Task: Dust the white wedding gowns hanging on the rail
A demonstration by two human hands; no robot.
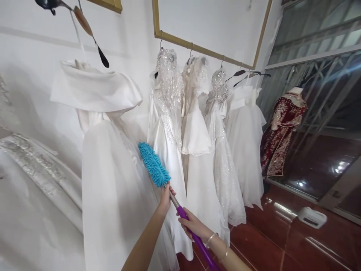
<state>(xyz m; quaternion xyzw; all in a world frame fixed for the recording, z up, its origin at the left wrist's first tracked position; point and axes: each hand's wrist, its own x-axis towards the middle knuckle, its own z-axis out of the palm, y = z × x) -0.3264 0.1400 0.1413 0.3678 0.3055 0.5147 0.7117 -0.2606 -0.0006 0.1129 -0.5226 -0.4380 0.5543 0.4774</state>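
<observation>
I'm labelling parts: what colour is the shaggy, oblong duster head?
The duster head is bright blue, clearest in head view.

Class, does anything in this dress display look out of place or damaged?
Perhaps the white, boxy object: it sits on the glossy red tiled floor, apart from the hanging white dresses. No damage stands out.

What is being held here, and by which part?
A duster: the left hand grips its metal shaft beside the blue head, the right hand its purple handle.
</observation>
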